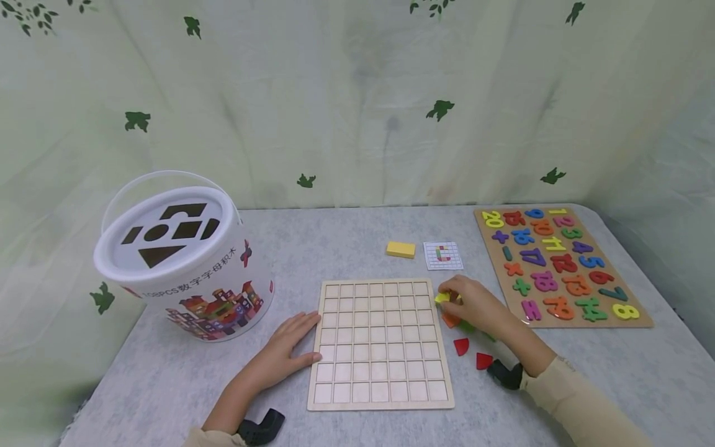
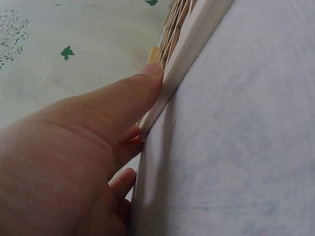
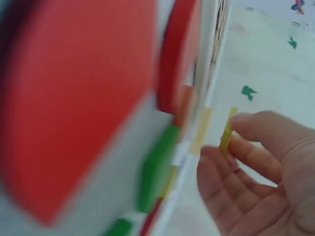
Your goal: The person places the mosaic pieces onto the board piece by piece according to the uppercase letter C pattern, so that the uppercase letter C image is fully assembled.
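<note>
A wooden grid board (image 1: 380, 344) with square cells lies in the middle of the table. My left hand (image 1: 287, 347) touches its left edge with thumb and fingertips, fingers fairly straight; the left wrist view shows the thumb (image 2: 142, 88) against the rim. Beyond the board's right edge, my right hand (image 1: 475, 304) pinches a thin yellow tile (image 3: 228, 132) between thumb and fingers, held up off the table. Under and beside that hand lie an orange piece (image 1: 450, 320), green pieces (image 3: 156, 169), partly hidden in the head view, and two red rounded-edge pieces (image 1: 461, 346).
Behind the board are a yellow block (image 1: 400, 249) and a small pattern card (image 1: 443, 256). A white lidded bucket (image 1: 218, 273) with shaped holes stands at left. At right lies a number puzzle board (image 1: 564, 267). A leaf-patterned curtain (image 1: 357, 112) hangs behind the table.
</note>
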A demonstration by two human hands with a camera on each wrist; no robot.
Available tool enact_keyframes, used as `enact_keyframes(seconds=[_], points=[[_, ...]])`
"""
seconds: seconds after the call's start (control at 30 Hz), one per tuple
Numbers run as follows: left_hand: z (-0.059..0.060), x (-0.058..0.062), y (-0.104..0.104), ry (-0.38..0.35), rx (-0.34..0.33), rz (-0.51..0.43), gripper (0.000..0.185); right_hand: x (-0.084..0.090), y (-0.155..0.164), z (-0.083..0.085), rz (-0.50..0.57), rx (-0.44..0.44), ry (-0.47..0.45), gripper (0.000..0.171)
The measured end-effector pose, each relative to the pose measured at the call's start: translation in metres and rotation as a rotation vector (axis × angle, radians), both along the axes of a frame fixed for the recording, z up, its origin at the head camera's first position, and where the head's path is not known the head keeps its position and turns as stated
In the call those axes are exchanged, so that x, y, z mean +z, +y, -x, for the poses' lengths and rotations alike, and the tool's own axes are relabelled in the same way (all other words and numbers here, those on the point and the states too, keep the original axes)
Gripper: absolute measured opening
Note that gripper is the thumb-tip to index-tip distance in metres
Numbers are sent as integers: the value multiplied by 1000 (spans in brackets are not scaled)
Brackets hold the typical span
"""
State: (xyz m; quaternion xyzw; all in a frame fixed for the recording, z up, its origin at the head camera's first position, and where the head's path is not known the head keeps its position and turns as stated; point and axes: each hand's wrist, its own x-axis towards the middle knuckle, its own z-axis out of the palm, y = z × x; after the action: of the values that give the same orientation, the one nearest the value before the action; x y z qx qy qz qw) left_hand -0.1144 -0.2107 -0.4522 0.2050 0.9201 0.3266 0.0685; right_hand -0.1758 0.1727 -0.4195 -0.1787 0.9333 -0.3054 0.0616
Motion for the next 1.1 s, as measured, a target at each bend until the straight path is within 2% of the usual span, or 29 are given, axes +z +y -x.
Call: enact_keyframes(seconds=[0.27,0.43,0.77,1.0,1.1], points=[[1,-1,0,9,1,1,74,29,-28,-2,94,142,122,19],[2,-2,0,12,-2,1,74,35,-56,2,167,210,141,20],[2,-2,0,7,-2,0,74,13,-104,24,238,360,123,25],[2,-3,0,7,0,9,74,-5,-116,33,195,298,20,25],[1,-4,-1,7,2,15,74,-12,-117,34,203,300,-7,23]])
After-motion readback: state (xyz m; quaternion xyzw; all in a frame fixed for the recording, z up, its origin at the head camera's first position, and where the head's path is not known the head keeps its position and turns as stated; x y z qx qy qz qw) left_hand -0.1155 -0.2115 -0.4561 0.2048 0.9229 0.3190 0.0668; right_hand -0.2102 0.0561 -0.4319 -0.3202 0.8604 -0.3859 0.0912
